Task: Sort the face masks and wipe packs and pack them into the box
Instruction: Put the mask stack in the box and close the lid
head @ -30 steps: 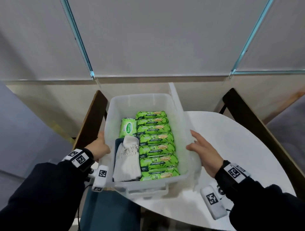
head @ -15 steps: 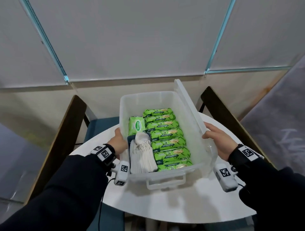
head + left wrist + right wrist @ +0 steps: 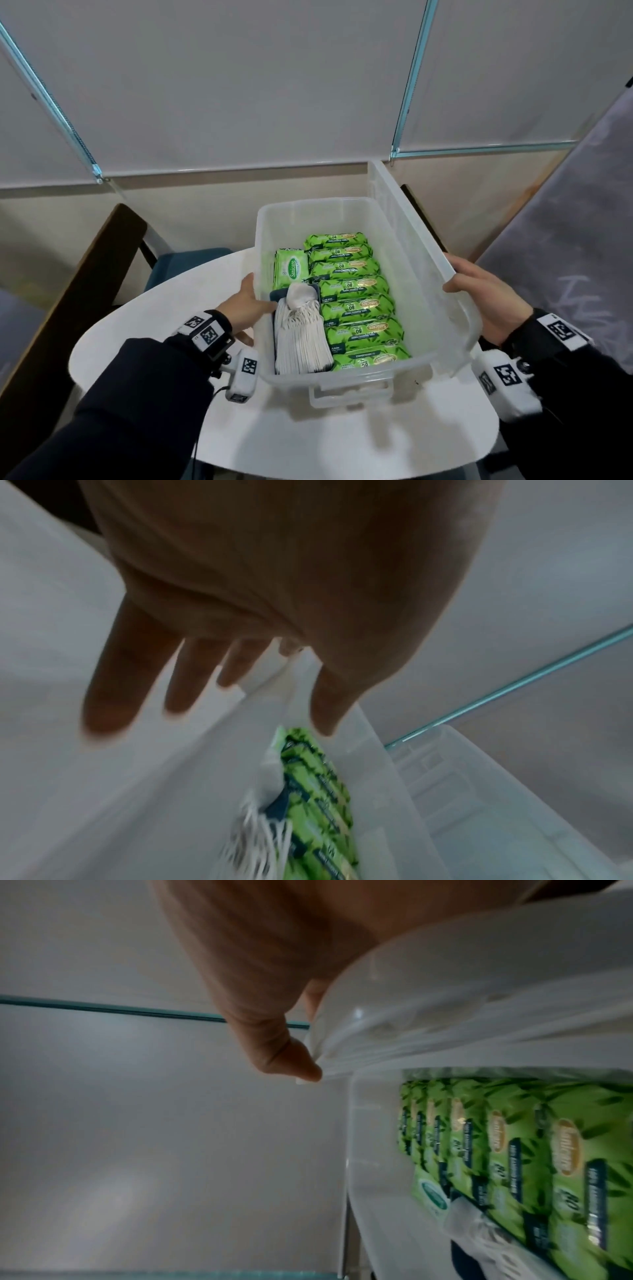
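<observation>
A translucent plastic storage box [image 3: 428, 274] is shown on a round white table [image 3: 342, 442], flanked by both hands. The left hand [image 3: 245, 308] is laid against the outer left wall of the box; in the left wrist view its fingers [image 3: 109, 685] are seen straight and spread, curled round nothing. The right hand [image 3: 489, 301] is set on the right rim of the box, with its thumb [image 3: 291, 1058] pressed to the rim edge; its other fingers are hidden behind the plastic, so it cannot be told whether the rim is clasped. Just beyond the right hand, a clear lid [image 3: 394, 212] is seen standing on edge along the right wall.

Between the two hands, inside the box, a row of green wipe packs [image 3: 356, 308] is packed on edge along the side nearer the right hand. A lighter green Sanicare wipe pack [image 3: 291, 270] stands just inside the wall touched by the left hand, slightly farther off than its fingertips. A bundle of white face masks [image 3: 301, 339], ear loops gathered on top, lies directly beside the left palm, separated from it only by the wall, over a dark blue item [image 3: 279, 294] that cannot be identified. Wooden chair backs [image 3: 85, 274] are visible beyond the table.
</observation>
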Demonstrator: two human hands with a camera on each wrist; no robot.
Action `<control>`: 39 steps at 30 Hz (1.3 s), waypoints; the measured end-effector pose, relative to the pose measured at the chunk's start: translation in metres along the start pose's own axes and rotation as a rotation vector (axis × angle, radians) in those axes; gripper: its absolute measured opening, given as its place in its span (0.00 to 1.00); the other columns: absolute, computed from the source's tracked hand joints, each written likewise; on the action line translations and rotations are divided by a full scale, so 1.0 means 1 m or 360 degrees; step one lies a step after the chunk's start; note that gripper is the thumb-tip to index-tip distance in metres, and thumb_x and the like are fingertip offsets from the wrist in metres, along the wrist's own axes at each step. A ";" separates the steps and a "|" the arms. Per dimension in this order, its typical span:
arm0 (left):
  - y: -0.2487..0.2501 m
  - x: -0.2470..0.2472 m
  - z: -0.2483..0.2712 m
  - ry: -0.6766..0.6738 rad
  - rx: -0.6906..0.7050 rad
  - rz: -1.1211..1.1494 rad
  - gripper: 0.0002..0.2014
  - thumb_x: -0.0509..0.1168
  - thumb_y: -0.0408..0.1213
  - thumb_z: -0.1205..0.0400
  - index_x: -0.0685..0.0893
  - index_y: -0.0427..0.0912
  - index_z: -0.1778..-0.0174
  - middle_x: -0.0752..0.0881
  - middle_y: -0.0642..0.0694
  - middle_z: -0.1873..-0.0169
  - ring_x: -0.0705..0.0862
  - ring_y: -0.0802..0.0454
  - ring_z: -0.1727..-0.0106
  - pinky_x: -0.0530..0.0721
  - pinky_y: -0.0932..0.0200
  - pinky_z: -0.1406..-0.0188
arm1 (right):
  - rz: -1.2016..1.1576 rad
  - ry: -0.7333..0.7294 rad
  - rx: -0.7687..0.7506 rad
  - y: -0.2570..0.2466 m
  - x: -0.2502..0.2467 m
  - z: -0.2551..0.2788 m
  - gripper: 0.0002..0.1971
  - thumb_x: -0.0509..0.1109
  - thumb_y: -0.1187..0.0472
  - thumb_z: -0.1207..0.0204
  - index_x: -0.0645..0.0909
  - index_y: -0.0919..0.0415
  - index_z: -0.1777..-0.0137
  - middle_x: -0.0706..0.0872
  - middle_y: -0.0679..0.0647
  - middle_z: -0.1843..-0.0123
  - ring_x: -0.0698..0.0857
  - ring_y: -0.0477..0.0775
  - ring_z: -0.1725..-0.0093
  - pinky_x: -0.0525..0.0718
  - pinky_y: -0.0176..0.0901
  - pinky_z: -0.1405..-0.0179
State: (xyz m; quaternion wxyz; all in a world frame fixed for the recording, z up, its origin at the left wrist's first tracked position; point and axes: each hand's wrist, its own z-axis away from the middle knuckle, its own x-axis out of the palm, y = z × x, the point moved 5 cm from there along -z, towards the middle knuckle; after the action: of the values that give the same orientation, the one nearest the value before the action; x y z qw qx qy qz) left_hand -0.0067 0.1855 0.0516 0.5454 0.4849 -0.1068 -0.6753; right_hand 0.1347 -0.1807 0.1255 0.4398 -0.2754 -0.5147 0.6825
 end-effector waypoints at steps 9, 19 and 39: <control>0.158 0.016 0.077 -0.0195 0.0704 0.0909 0.30 0.68 0.59 0.19 0.75 0.53 0.22 0.87 0.43 0.34 0.92 0.42 0.41 0.91 0.37 0.47 | 0.0139 -0.0198 -0.0412 -0.059 0.062 0.030 0.39 0.81 0.63 0.42 0.81 0.59 0.26 0.86 0.59 0.29 0.83 0.65 0.28 0.79 0.62 0.24; 0.100 0.008 0.044 0.0205 0.0243 0.0932 0.15 0.67 0.21 0.22 0.85 0.28 0.40 0.92 0.29 0.49 0.92 0.39 0.64 0.91 0.41 0.56 | 0.0503 -0.0044 -0.0327 -0.006 0.083 0.001 0.24 0.81 0.54 0.25 0.84 0.50 0.30 0.82 0.46 0.30 0.79 0.44 0.29 0.75 0.41 0.29; 0.031 -0.061 -0.053 0.0262 0.0067 0.0231 0.39 0.74 0.40 0.17 0.62 0.43 0.13 0.83 0.42 0.36 0.89 0.39 0.48 0.91 0.43 0.61 | 0.0303 0.0339 0.0420 0.076 -0.013 -0.049 0.11 0.74 0.64 0.18 0.82 0.51 0.40 0.90 0.58 0.43 0.88 0.64 0.43 0.86 0.61 0.44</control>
State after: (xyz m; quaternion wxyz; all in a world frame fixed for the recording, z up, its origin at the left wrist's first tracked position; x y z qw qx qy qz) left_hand 0.0502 0.2457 0.0788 0.5895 0.5411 -0.1108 -0.5895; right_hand 0.1576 -0.1759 0.0371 0.4576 -0.3335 -0.3430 0.7495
